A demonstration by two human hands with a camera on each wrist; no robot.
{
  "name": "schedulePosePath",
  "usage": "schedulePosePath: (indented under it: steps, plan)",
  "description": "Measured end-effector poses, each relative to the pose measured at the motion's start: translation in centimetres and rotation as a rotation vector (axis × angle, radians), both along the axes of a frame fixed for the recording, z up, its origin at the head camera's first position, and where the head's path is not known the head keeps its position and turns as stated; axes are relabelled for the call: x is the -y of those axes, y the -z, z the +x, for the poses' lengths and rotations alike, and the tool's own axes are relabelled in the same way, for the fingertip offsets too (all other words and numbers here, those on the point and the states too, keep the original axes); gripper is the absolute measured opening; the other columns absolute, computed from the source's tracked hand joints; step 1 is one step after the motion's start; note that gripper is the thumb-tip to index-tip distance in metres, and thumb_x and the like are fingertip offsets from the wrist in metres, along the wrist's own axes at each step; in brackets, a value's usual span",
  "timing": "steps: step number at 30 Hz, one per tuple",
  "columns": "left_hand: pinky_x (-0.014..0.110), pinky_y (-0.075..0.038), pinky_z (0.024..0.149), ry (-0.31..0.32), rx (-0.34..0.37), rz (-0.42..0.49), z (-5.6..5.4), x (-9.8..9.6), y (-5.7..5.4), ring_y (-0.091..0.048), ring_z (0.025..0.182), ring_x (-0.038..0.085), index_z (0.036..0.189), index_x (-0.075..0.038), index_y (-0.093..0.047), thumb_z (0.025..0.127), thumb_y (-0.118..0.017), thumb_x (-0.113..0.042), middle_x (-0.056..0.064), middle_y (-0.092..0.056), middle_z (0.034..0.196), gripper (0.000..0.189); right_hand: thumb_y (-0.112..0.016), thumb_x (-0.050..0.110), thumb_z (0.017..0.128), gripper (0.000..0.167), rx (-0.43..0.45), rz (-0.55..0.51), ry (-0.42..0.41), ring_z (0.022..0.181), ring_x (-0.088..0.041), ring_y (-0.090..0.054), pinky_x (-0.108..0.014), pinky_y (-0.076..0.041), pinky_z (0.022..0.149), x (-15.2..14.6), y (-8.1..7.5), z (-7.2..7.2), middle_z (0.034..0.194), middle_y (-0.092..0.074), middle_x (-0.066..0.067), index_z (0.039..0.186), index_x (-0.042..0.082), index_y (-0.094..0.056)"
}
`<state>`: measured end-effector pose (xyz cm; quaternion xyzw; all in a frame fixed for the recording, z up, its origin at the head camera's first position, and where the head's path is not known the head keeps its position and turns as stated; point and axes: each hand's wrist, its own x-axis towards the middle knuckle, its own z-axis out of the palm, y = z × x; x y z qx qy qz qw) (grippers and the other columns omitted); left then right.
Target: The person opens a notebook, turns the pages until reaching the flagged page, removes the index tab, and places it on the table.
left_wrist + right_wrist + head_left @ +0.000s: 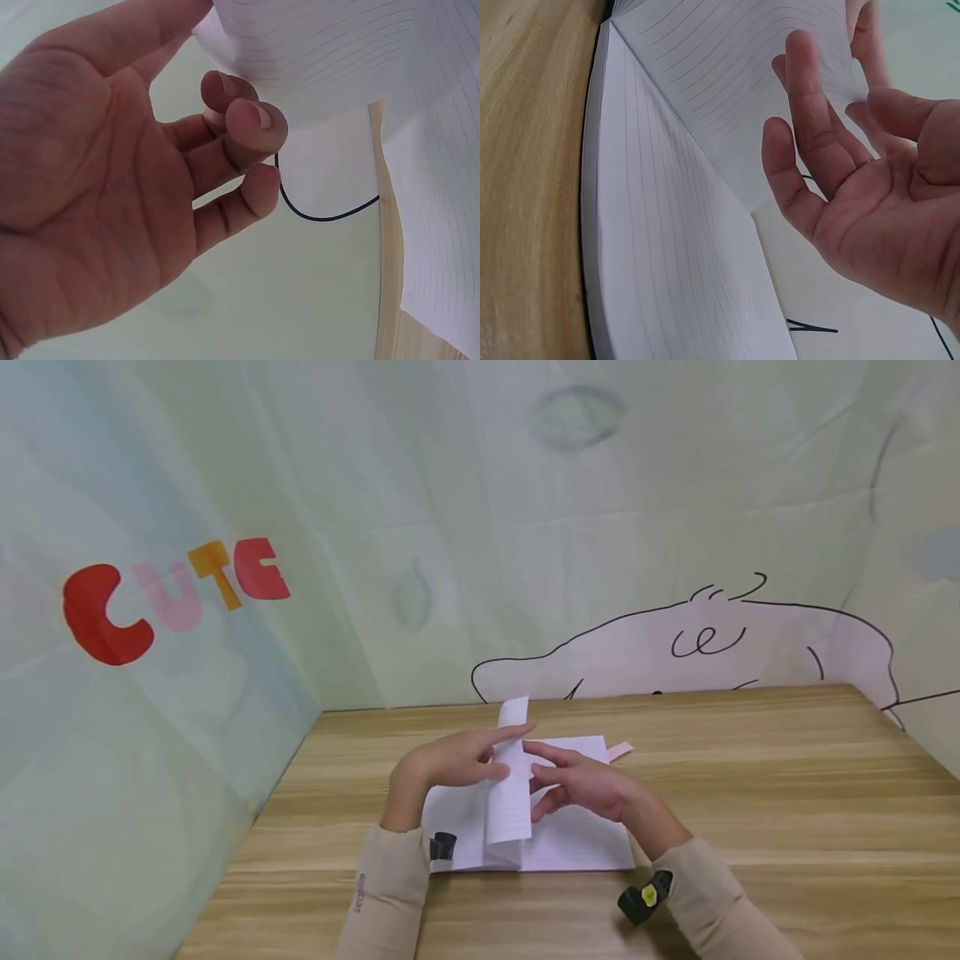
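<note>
An open notebook (573,843) with lined white pages lies on the wooden table. One page (512,806) stands raised and curved near the middle of the spread. My left hand (457,760) holds this page from the left, thumb and index finger at it; in the left wrist view its other fingers curl loosely beside the paper. From the right, my right hand (581,781) reaches to the same page with fingers spread and slightly bent. Its fingertips (802,49) are close against the paper in the right wrist view; whether they all touch is unclear.
A pink tab (620,751) sticks out from the notebook's upper right edge. Dark cameras are worn on both wrists, over beige sleeves (393,877). Behind the wooden table (787,793) hangs a printed curtain (420,527) with coloured letters and a line drawing.
</note>
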<state>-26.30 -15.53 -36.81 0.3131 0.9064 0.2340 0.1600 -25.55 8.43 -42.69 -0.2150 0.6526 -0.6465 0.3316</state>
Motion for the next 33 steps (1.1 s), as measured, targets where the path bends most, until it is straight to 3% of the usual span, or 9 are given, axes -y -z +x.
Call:
schedulePosePath:
  steps: [4,8,19,24,33]
  plan:
    - [0.038,-0.048,0.083,-0.026,0.001,-0.003,0.0,0.2,0.0,-0.055,0.097,0.020,0.153,-0.026,-0.041,0.101,-0.059,-0.024,0.002,-0.060,0.115,0.056,-0.046,0.017,0.107,0.059,-0.013,-0.006,-0.018,0.083,-0.024,-0.071,-0.041,-0.051,0.093,0.0,0.0,0.0,0.114,-0.061,-0.018,0.160,0.011,-0.021]
    - [0.040,-0.048,0.089,-0.057,0.011,-0.009,0.0,0.4,0.0,-0.058,0.104,0.019,0.147,-0.028,-0.048,0.102,-0.059,-0.030,0.002,-0.061,0.124,0.046,-0.045,0.019,0.107,0.056,-0.043,0.009,-0.048,0.083,-0.024,-0.072,-0.040,-0.051,0.092,-0.2,0.1,-0.2,0.117,-0.067,-0.021,0.159,0.014,-0.025]
    - [0.042,-0.048,0.092,-0.070,0.020,-0.021,0.1,1.0,-0.3,-0.060,0.104,0.018,0.132,-0.024,-0.058,0.102,-0.058,-0.029,0.002,-0.063,0.118,0.030,-0.046,0.019,0.106,0.052,-0.079,0.043,-0.038,0.082,-0.024,-0.072,-0.040,-0.051,0.089,-0.4,-0.1,-0.2,0.115,-0.071,-0.017,0.157,0.021,-0.034]
    - [0.038,-0.048,0.085,-0.070,0.016,-0.038,0.0,1.3,-0.3,-0.060,0.094,0.016,0.127,-0.021,-0.059,0.101,-0.058,-0.030,0.002,-0.064,0.106,0.027,-0.046,0.019,0.106,0.051,-0.094,0.084,-0.008,0.082,-0.024,-0.072,-0.039,-0.050,0.088,-0.7,-0.3,-0.4,0.113,-0.072,-0.016,0.156,0.020,-0.036]
    - [0.037,-0.048,0.081,-0.134,0.066,-0.106,0.0,1.5,-0.3,-0.058,0.089,0.016,0.121,-0.018,-0.062,0.101,-0.061,-0.030,0.000,-0.063,0.100,0.024,-0.047,0.018,0.106,0.050,-0.135,0.153,0.058,0.083,-0.027,-0.071,-0.039,-0.051,0.087,-1.7,-0.5,-0.7,0.111,-0.072,-0.014,0.155,0.019,-0.038]
